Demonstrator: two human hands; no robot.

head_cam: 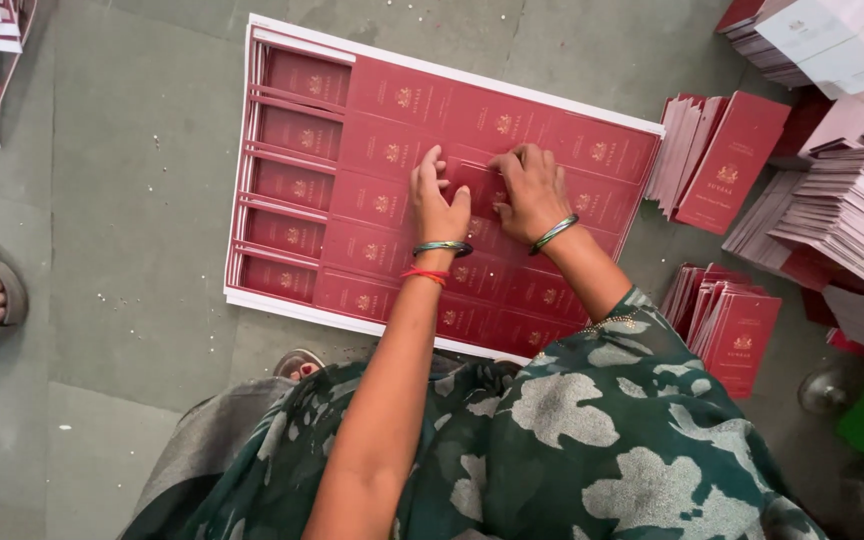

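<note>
Both hands press flat on the big red printed sheet (432, 180) lying on the floor (122, 200): left hand (437, 200) and right hand (530, 190) side by side, fingers spread, gripping nothing. Even pressure near one panel's edge would probably keep it from tearing crooked.

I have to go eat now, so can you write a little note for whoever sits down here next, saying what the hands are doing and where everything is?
Left hand and right hand: both pressed flat, holding nothing, mid-way on the big dark-red printed card sheet on the grey floor.
Done: loose dark-red cards stand in stacks at right and lower right.
Left: the sheet's panels look mostly unseparated; strips at its left edge are lifting.
</note>
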